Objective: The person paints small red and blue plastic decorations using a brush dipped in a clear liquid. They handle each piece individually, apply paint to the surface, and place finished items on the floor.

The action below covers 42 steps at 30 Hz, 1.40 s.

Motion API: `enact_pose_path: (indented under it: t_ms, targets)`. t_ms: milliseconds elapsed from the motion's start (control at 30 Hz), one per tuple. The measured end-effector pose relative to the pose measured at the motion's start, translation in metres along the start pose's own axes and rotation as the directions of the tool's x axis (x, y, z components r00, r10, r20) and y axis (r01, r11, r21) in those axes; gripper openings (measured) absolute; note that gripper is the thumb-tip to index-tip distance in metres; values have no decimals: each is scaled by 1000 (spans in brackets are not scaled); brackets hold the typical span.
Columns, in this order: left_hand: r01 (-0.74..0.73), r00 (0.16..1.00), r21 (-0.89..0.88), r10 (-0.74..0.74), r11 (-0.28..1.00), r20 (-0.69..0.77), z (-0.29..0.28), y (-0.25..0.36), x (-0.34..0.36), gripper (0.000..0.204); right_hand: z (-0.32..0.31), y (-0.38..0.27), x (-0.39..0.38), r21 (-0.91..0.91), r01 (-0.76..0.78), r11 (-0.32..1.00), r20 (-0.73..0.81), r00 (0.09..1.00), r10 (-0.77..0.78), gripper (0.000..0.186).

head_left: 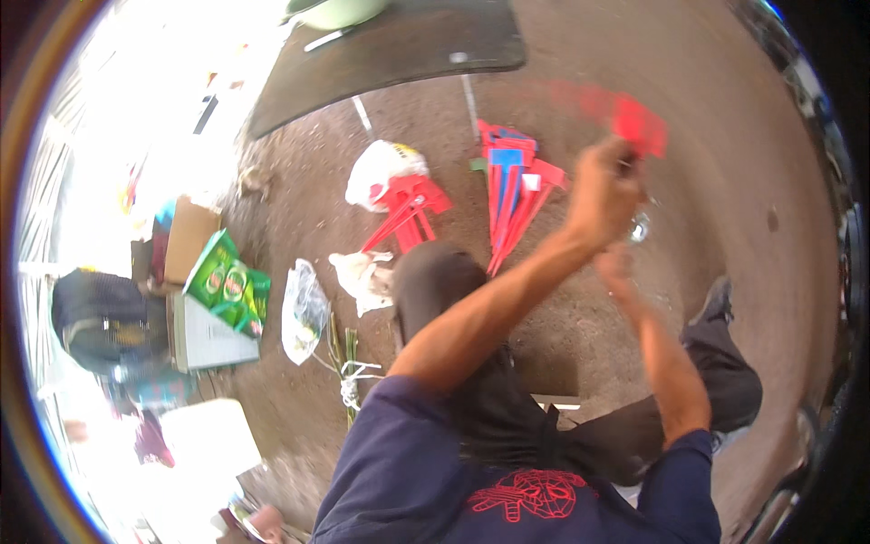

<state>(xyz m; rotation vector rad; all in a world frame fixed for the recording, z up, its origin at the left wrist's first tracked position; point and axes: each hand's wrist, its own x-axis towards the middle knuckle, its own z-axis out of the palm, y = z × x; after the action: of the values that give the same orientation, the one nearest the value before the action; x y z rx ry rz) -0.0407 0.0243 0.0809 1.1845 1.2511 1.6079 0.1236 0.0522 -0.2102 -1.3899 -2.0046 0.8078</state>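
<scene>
My left hand (605, 192) is raised in front of me, its fingers wrapped round a flat red piece (642, 127) that is smeared by motion. Just below it, my right hand (616, 265) looks like a fist, and whatever is in it cannot be made out. Close by the hands shows a small shiny round thing (640, 227). On the ground left of my hands lies a fanned bundle of red and blue flat pieces with long narrow stems (509, 186). More red stemmed pieces (412, 204) lie farther left, against a white plastic bag (385, 170).
A dark table (408, 59) stands at the far side. Left of my knee are a pale bag (364, 279), a clear plastic bag (304, 313) and thin sticks tied with white string (350, 381). Beyond them are a green bag (227, 286), a cardboard box (192, 243) and a dark backpack (109, 317).
</scene>
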Motion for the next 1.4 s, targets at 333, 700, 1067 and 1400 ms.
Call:
enact_pose_path:
  t_ms: [333, 700, 1067, 1400]
  targets:
    - [-77, 994, -61, 72, 995, -81, 71, -19, -4, 4, -246, -97, 19, 460, -250, 852, -236, 890, 390, 22]
    - [15, 997, 105, -23, 994, 72, 92, -62, -7, 8, -226, -120, -26, -4, -151, 988, -342, 929, 141, 23]
    - [194, 953, -196, -137, 961, 272, 92, -61, -16, 9, -216, -131, -26, 26, -94, 995, -394, 914, 96, 13]
    - [130, 934, 108, -158, 986, 321, 90, -80, -28, 12, -206, -138, -32, 89, -23, 996, -340, 939, 53, 5]
